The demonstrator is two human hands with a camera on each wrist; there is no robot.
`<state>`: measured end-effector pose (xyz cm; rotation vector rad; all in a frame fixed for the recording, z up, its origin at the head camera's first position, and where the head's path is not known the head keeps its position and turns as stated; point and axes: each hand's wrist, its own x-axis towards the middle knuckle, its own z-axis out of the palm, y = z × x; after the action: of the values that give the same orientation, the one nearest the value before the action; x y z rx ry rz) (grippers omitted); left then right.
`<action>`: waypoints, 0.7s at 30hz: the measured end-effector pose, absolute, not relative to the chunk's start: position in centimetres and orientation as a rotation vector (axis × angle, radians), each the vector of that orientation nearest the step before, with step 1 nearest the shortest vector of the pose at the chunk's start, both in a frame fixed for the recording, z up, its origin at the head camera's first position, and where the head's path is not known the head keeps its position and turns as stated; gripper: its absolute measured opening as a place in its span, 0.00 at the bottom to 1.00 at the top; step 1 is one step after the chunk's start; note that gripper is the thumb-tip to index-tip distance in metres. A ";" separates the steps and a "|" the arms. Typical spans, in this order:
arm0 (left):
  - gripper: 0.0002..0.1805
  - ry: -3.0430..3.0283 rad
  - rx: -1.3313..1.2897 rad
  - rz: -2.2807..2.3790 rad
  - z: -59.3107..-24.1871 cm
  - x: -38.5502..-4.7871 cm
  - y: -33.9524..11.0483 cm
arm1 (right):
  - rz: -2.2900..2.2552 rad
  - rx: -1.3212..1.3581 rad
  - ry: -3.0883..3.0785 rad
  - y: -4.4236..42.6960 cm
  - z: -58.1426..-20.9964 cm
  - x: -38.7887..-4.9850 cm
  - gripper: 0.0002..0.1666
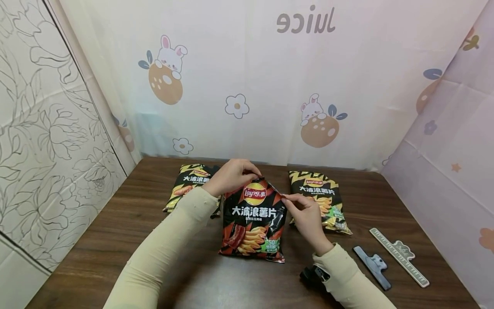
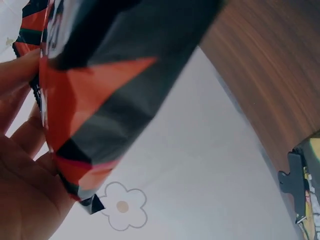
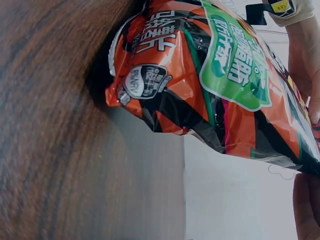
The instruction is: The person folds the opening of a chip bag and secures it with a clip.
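Red-and-black chip bag [image 1: 252,229] — lower edge at the worktop [image 1: 112,236], forward of two yellow-and-black bags [image 1: 322,193]. Left hand [image 1: 230,175] and right hand [image 1: 307,216] — fingers pinched on its top edge.

A dark brown wood-grain table [image 1: 115,236] reaches back to a pale backdrop [image 1: 347,64], probably a cloth curtain, printed with rabbits [image 1: 170,58], orange-brown fruit [image 1: 166,88], flowers [image 1: 237,106] and mirrored "Juice" lettering [image 1: 306,20]. A lilac-tinted wall covering [image 1: 444,159] slants along the right side; at left stands a white panel [image 1: 23,206] with line-drawn flowers [image 1: 63,133]. Soft light [image 1: 227,283] glosses the table's near part
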<state>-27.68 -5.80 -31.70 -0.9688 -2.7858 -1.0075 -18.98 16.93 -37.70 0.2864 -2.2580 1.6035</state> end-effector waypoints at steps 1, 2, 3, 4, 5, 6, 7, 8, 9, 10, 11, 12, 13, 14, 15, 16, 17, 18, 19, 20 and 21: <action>0.09 -2.802 -0.966 -1.004 -31.6 -27.6 -5.8 | 1.601 0.291 -2.258 17.0 -37.7 -19.0 0.07; 0.09 -2.816 -0.968 -0.994 -31.5 -27.6 -5.8 | 1.598 0.296 -2.257 17.0 -37.8 -19.0 0.07; 0.09 -2.830 -0.972 -0.983 -31.4 -27.6 -5.8 | 1.596 0.297 -2.258 17.0 -37.8 -19.0 0.07; 0.09 -2.842 -0.978 -0.978 -31.2 -27.6 -5.8 | 1.595 0.298 -2.259 17.0 -37.8 -19.0 0.07; 0.09 -2.850 -0.988 -0.973 -31.1 -27.5 -5.7 | 1.595 0.298 -2.261 17.0 -37.8 -19.0 0.07; 0.10 -2.855 -0.996 -0.965 -31.0 -27.5 -5.7 | 1.596 0.297 -2.263 17.0 -37.8 -19.0 0.07; 0.11 -2.858 -1.001 -0.961 -30.9 -27.5 -5.6 | 1.600 0.297 -2.262 17.0 -37.8 -19.0 0.07; 0.11 -2.858 -1.009 -0.952 -30.8 -27.5 -5.5 | 1.603 0.295 -2.260 17.0 -37.8 -19.0 0.07; 0.12 -2.858 -1.013 -0.948 -30.7 -27.5 -5.4 | 1.606 0.293 -2.260 17.0 -37.8 -19.0 0.07; 0.13 -2.857 -1.014 -0.944 -30.7 -27.4 -5.3 | 1.610 0.292 -2.257 17.0 -37.7 -19.0 0.06; 0.14 -2.856 -1.016 -0.936 -30.6 -27.4 -5.3 | 1.609 0.293 -2.256 17.0 -37.7 -18.9 0.06; 0.15 -2.854 -1.017 -0.926 -30.5 -27.4 -5.2 | 1.608 0.294 -2.255 17.0 -37.7 -18.9 0.06; 0.15 -2.853 -1.017 -0.920 -30.4 -27.3 -5.1 | 1.606 0.296 -2.254 17.0 -37.7 -18.9 0.06; 0.16 -2.854 -1.021 -0.913 -30.3 -27.3 -5.0 | 1.603 0.298 -2.255 16.9 -37.7 -18.9 0.06; 0.16 -2.856 -1.020 -0.909 -30.3 -27.3 -5.0 | 1.601 0.300 -2.256 16.9 -37.7 -18.9 0.06; 0.17 -2.860 -1.020 -0.906 -30.2 -27.3 -5.0 | 1.596 0.302 -2.257 16.9 -37.6 -18.9 0.06; 0.17 -2.864 -1.020 -0.900 -30.1 -27.3 -4.9 | 1.592 0.303 -2.259 16.9 -37.6 -18.9 0.06; 0.17 -2.869 -1.019 -0.892 -30.1 -27.3 -4.9 | 1.589 0.304 -2.262 16.9 -37.6 -18.9 0.07; 0.16 -2.877 -1.019 -0.883 -30.0 -27.4 -4.9 | 1.586 0.303 -2.263 16.9 -37.6 -18.9 0.07; 0.16 -2.886 -1.020 -0.880 -30.0 -27.4 -4.9 | 1.586 0.302 -2.264 16.9 -37.6 -18.9 0.07; 0.16 -2.894 -1.020 -0.874 -30.0 -27.5 -4.9 | 1.585 0.302 -2.266 16.9 -37.6 -18.9 0.07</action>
<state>-27.45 -4.90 -29.98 -1.0198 -2.8939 -0.8743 -18.92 16.95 -37.59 0.3022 -2.2657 1.5848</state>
